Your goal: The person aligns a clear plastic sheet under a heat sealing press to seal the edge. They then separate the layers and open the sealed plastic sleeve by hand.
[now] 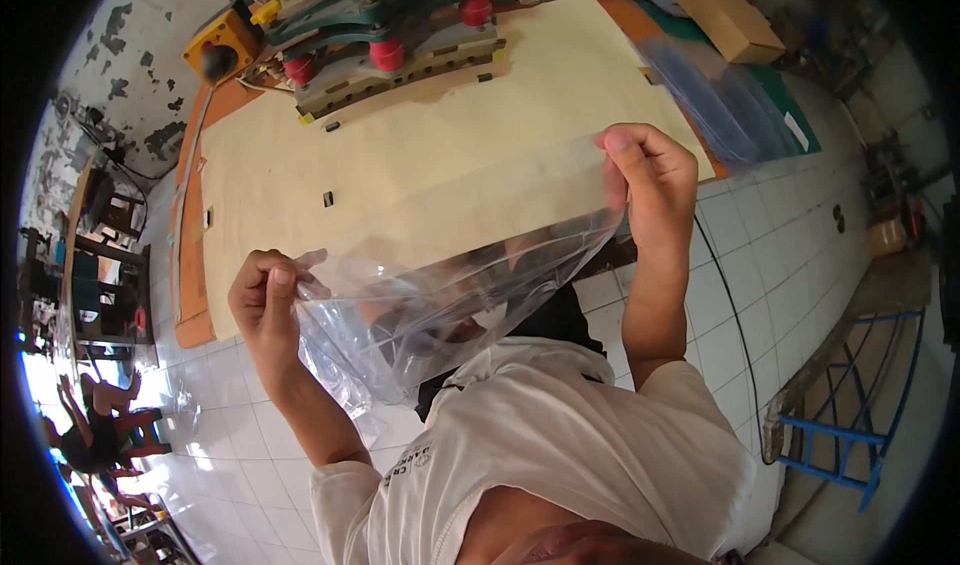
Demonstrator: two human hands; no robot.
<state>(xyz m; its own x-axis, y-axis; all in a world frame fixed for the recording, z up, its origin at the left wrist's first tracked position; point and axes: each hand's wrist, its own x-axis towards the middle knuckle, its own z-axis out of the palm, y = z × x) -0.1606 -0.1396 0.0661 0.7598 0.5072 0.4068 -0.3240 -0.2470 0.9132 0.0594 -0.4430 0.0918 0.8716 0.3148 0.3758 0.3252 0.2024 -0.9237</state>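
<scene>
A clear plastic sheet (430,310) stretches between my two hands, above the front edge of the table and in front of my body. My left hand (268,290) pinches its left corner, with folds hanging below toward my lap. On the other side, my right hand (650,175) grips the upper right corner between thumb and fingers. The far part of the sheet lies over a cream board (430,175) on the table, which shows through it. Several small dark blocks, one of them a black block (328,199), are on the board.
A machine bar with red knobs (386,55) spans the table's back. Left of it is a yellow control box (218,47) with a black button. At right lie a stack of clear sheets (715,105) and a cardboard box (730,20). A blue metal rack (850,405) stands right; another person (95,420) sits far left.
</scene>
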